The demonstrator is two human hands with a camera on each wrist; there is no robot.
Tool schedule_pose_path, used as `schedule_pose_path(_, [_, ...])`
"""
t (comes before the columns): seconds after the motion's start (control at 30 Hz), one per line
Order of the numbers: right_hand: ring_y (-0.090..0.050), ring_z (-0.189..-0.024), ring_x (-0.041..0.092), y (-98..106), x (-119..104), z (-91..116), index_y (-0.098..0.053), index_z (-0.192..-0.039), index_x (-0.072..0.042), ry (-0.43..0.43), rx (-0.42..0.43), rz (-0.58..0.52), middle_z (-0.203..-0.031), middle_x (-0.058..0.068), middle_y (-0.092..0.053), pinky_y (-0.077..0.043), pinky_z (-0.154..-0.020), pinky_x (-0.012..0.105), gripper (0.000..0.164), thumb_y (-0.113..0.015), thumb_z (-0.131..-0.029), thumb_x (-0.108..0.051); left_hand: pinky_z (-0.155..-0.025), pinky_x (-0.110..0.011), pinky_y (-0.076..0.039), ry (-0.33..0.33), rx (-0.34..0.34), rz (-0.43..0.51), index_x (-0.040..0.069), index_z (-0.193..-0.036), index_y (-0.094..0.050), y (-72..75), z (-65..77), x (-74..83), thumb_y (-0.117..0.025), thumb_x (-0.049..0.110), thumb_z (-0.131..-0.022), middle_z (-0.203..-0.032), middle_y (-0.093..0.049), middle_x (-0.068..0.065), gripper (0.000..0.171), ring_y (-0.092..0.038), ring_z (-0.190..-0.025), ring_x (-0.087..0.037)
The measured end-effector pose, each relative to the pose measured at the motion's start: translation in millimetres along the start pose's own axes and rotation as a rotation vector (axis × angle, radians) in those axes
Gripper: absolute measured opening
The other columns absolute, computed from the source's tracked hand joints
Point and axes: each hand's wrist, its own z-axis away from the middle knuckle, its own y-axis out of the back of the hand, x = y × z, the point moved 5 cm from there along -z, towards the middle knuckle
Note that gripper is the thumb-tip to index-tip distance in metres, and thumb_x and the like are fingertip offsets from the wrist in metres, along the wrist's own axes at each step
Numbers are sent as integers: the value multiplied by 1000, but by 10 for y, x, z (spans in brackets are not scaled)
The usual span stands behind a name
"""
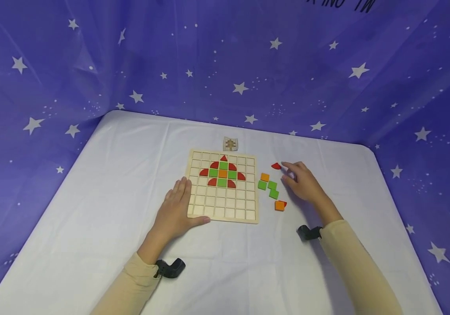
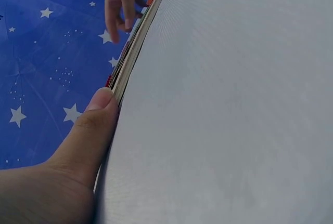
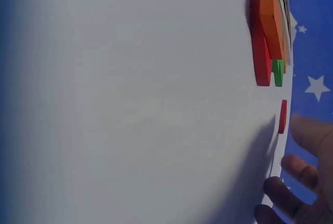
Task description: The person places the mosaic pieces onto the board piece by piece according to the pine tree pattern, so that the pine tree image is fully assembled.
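Observation:
My left hand [image 1: 172, 214] lies along the left edge of a wooden grid board [image 1: 225, 211], its fingers straight and its thumb at the near edge. The left wrist view shows the thumb against the board's side. On the board, red quarter-round pieces [image 1: 241, 176] flank green squares [image 1: 222, 182] and an orange square [image 1: 223, 173], with a red triangle [image 1: 224, 158] on top. To the right of the board, my right hand [image 1: 304, 183] hovers with loosely bent, spread fingers beside a loose red piece [image 1: 275, 166]. It holds nothing; the right wrist view shows a gap to that piece.
Loose green squares [image 1: 274, 194] and an orange square [image 1: 265, 177] lie right of the board. Nearer me, another orange square [image 1: 279, 206] overlaps a red piece [image 1: 285, 204]. A small pattern card [image 1: 230, 144] lies beyond the board on the white cloth.

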Motion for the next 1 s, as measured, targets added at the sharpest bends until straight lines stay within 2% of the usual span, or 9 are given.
schedule_pose_path(0.13, [-49,-119,37,-16,-107,-171,-46,-150,-23,55,-11,71,-136,17,-49,-40,-107,57,50,-57,-101,-17,-124,-53,-16,-1,3,-1,-3,-157,-11,-1,-6,-7,-74,71,-72,-167,-7,-19,129,-8,-155,-35])
schedule_pose_path(0.3, [-51,-116,39,-45,-201,-264,-59,-140,-18,111,-19,177,-128,18,-54,-42,-107,55,42,-60,-98,-11,-124,-53,-15,0,-4,1,-3,-157,-10,-15,-11,-11,-74,70,-73,-167,-6,-19,129,-7,-155,-35])
schedule_pose_path(0.47, [-56,-106,33,-43,-173,-268,-63,-134,-11,28,-17,183,-118,15,-61,-47,-100,51,39,-66,-95,-13,-125,-52,-15,-5,4,6,-4,-157,-10,-15,-7,-14,-74,70,-72,-167,-7,-19,129,-8,-155,-35])
schedule_pose_path(0.63, [-58,-104,31,-3,-90,-230,-69,-123,-8,-62,19,208,-111,11,-66,-48,-99,51,40,-72,-91,-33,-124,-53,-15,-4,8,3,-4,-157,-11,-12,-4,-10,-75,69,-72,-166,-7,-20,129,-9,-155,-36])
schedule_pose_path(0.73, [-57,-106,32,17,-67,-216,-68,-126,-11,-60,30,208,-112,10,-65,-48,-98,53,46,-73,-90,-40,-124,-53,-15,-3,6,1,-4,-157,-11,-12,-6,-11,-75,69,-72,-167,-7,-20,129,-8,-155,-36])
schedule_pose_path(0.87, [-55,-107,30,-1,-71,-219,-61,-137,-17,-9,-10,174,-115,9,-61,-47,-98,52,47,-70,-93,-33,-124,-53,-16,-3,3,-4,-4,-157,-11,-14,-11,-12,-75,69,-72,-167,-7,-20,129,-8,-155,-36])
schedule_pose_path(1.0, [-54,-101,28,-9,-76,-214,-66,-129,-13,-6,-19,157,-111,9,-62,-47,-96,49,39,-71,-93,-27,-125,-52,-15,0,-6,-8,-3,-157,-10,-21,-16,-12,-74,70,-72,-167,-6,-20,130,-7,-155,-36])
